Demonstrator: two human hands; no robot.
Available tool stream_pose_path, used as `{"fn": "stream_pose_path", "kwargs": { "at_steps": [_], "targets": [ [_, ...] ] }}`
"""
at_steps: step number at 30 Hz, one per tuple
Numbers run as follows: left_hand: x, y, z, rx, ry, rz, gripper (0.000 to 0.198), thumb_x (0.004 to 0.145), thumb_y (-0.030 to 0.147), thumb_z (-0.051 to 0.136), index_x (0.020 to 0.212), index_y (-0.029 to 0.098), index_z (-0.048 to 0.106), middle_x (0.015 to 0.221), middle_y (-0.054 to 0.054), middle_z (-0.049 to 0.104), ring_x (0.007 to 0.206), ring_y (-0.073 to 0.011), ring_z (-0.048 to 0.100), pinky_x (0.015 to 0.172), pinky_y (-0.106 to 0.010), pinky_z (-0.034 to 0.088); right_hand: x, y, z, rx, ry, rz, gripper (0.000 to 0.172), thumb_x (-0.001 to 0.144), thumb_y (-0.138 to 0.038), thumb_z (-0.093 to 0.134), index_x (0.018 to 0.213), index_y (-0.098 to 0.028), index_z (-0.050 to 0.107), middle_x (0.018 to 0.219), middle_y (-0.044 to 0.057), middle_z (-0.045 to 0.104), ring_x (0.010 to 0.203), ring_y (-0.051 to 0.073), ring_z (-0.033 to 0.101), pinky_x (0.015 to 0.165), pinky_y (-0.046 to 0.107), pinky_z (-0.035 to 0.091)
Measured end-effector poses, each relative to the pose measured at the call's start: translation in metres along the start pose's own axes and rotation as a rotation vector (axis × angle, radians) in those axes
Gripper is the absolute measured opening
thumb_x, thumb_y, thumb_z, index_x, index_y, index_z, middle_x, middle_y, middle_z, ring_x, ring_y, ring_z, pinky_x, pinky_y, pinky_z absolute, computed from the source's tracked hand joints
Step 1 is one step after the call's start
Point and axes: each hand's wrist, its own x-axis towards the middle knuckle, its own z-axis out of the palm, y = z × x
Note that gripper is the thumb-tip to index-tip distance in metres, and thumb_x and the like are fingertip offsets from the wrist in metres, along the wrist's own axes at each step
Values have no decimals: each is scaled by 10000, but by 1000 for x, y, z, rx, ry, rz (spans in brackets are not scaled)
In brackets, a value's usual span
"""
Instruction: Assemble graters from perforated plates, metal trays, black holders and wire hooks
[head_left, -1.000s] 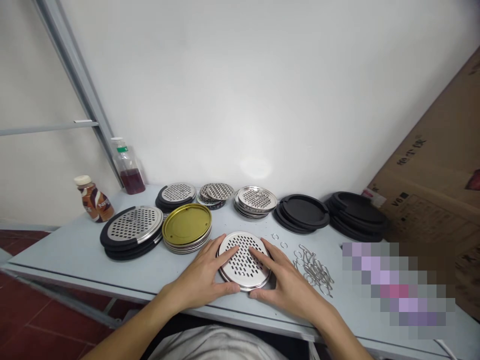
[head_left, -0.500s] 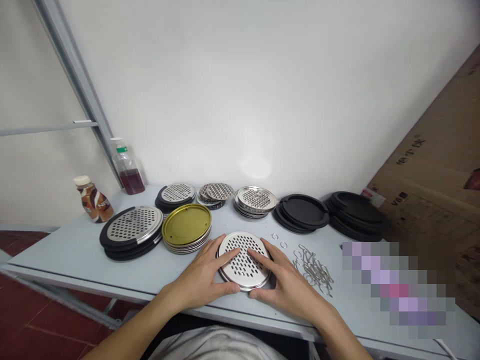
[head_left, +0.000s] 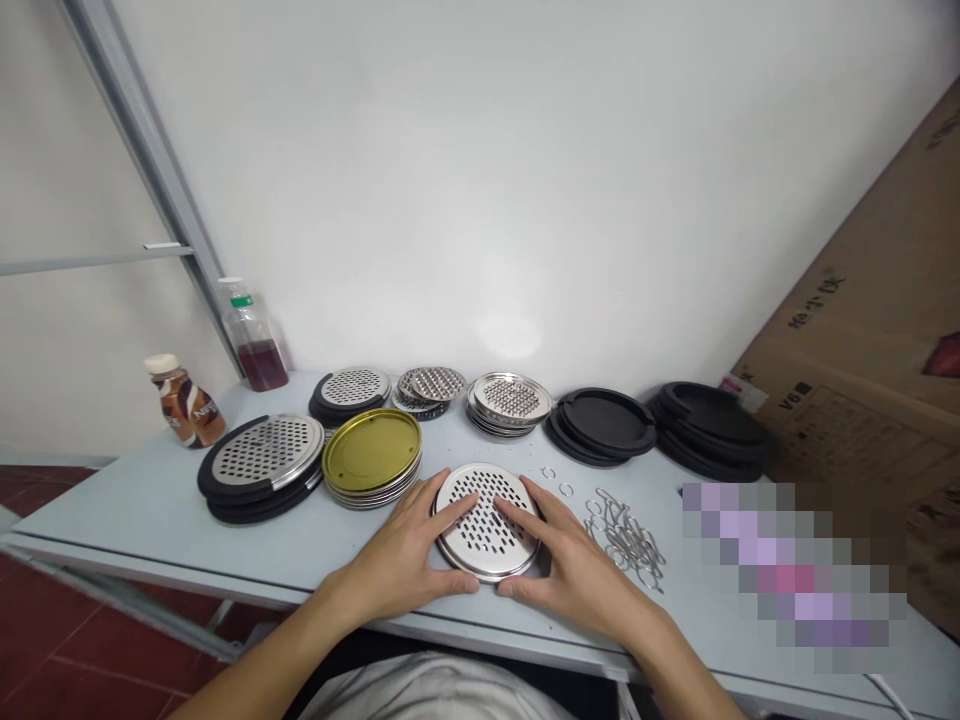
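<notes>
Both hands rest on a perforated steel disc (head_left: 486, 538) that lies flat on the pale blue-grey desk (head_left: 150, 520), near the front edge and roughly centred before the person. The left hand (head_left: 401, 540) and the right hand (head_left: 577, 565) come in from either side, and their fingers (head_left: 457, 510) are spread across the top face, tips nearly meeting at the middle, while the thumbs lie low against the rim - a light hold on the disc, not a clench. Just left of it sits a stack of steel-rimmed discs topped by a gold-coloured lid (head_left: 371, 455), and beyond that a perforated steel disc on black rings (head_left: 262, 455). Along the back of the desk run a perforated disc on a black base (head_left: 352, 385), a loose pile of smaller perforated discs (head_left: 429, 384), a stack of steel discs (head_left: 510, 398) and two stacks of black round pieces (head_left: 604, 420) (head_left: 709, 425). To the right of the right hand lie a few small metal rings (head_left: 549, 473) and a heap of wire clips (head_left: 626, 535). At the far left corner stand a bottled drink (head_left: 186, 402) and a clear bottle holding dark red liquid (head_left: 253, 340), with a cardboard box (head_left: 847, 400) leaning at the right - part of the desk there is pixelated and can't be made out.
</notes>
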Motion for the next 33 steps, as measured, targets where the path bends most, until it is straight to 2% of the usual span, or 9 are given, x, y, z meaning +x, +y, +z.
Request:
{"fn": "stream_pose_path", "kwargs": {
  "at_steps": [3,16,18,20,22,24,26,28,33],
  "targets": [
    [1,1,-1,-9,4,5,818,740,554,768,1460,399,413,1626,-55,196,1469,-362,223,1172,-550,255,0,1,1,2,2,1,923,690,-638,745,1486,-360,371,1636,61,166,1492,330,150,1190,489,219],
    [0,-1,0,-19,13,4,846,737,554,770,1475,380,395,1620,-62,215,1465,-362,233,1175,-542,260,-1,-2,0,20,21,3,962,659,-652,757,1487,-338,381,1632,67,180,1488,314,180,1186,469,240],
    [0,-3,1,-23,19,13,861,726,555,779,1476,377,395,1620,-66,216,1464,-370,232,1175,-548,258,-2,-2,-4,54,31,0,931,688,-644,740,1488,-328,383,1627,67,202,1476,309,225,1177,459,269],
    [0,-4,2,-27,25,22,875,712,550,793,1474,378,399,1619,-69,217,1462,-376,232,1174,-552,256,0,3,-13,44,82,6,832,760,-621,689,1480,-323,398,1601,63,282,1450,295,300,1161,453,302],
    [0,-6,4,-34,35,25,870,706,545,799,1467,384,409,1619,-68,218,1460,-382,235,1171,-558,257,7,12,-27,-56,216,36,696,835,-580,626,1447,-293,457,1547,72,391,1408,287,377,1144,447,329],
    [-1,-7,5,-42,40,17,863,709,548,796,1465,391,410,1619,-66,217,1457,-393,237,1165,-571,260,19,25,-43,-237,414,96,581,893,-510,570,1384,-201,537,1475,121,479,1357,289,436,1126,425,349],
    [-1,-8,5,-47,39,10,854,716,552,789,1465,394,409,1621,-65,211,1455,-400,239,1160,-580,263,33,40,-58,-451,544,183,492,937,-380,510,1338,-101,567,1378,176,556,1307,297,474,1108,409,354],
    [-2,-7,4,-51,40,8,850,718,552,787,1464,391,413,1623,-62,207,1454,-402,240,1160,-580,265,45,53,-69,-636,481,291,438,930,-249,475,1318,-71,574,1262,196,630,1225,318,532,1051,445,387],
    [-3,-4,2,-53,17,-14,848,709,559,792,1455,397,425,1626,-54,201,1460,-400,226,1168,-571,257,54,68,-70,-719,421,320,534,851,-34,397,1346,-154,554,1144,155,674,1096,321,577,1011,586,325]
  ]
}}
